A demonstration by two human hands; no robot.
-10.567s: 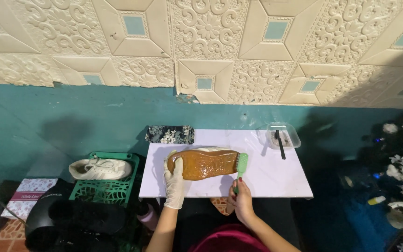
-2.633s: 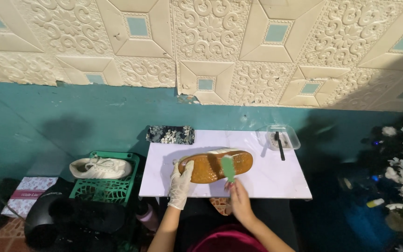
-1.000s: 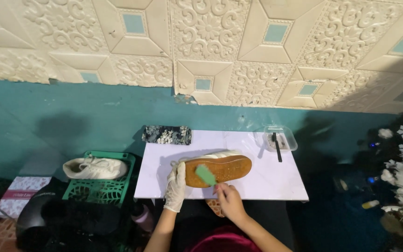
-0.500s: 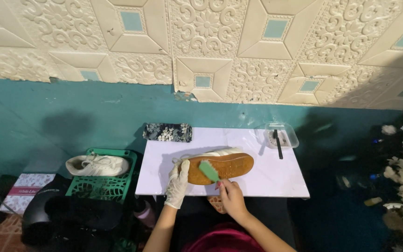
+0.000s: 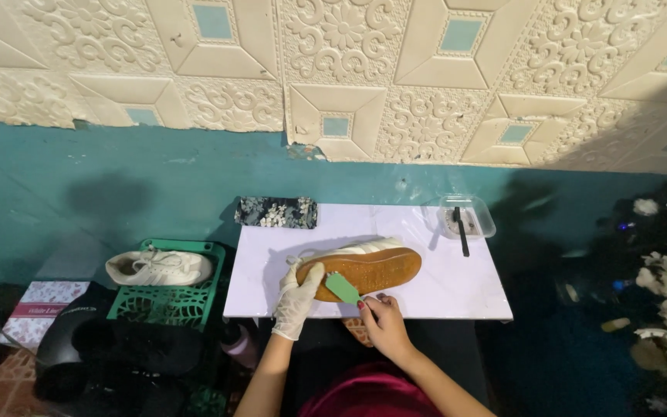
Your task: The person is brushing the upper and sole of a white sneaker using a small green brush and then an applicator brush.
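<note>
A white sneaker (image 5: 368,266) lies on its side on the white table (image 5: 457,289), its tan rubber sole facing me. My left hand (image 5: 296,297), in a white glove, grips the shoe's heel end at the left. My right hand (image 5: 380,320) holds a small green brush (image 5: 341,287) whose head rests against the sole near the heel, close to my left thumb.
A clear plastic tub (image 5: 468,216) with a black-handled tool stands at the table's back right. A floral pouch (image 5: 275,212) lies at the back left. A second white sneaker (image 5: 160,266) sits on a green crate (image 5: 165,297) to the left. Dark bags lie on the floor.
The brush has travelled leftwards along the sole, from the toe end towards the heel. My left hand has kept hold of the shoe.
</note>
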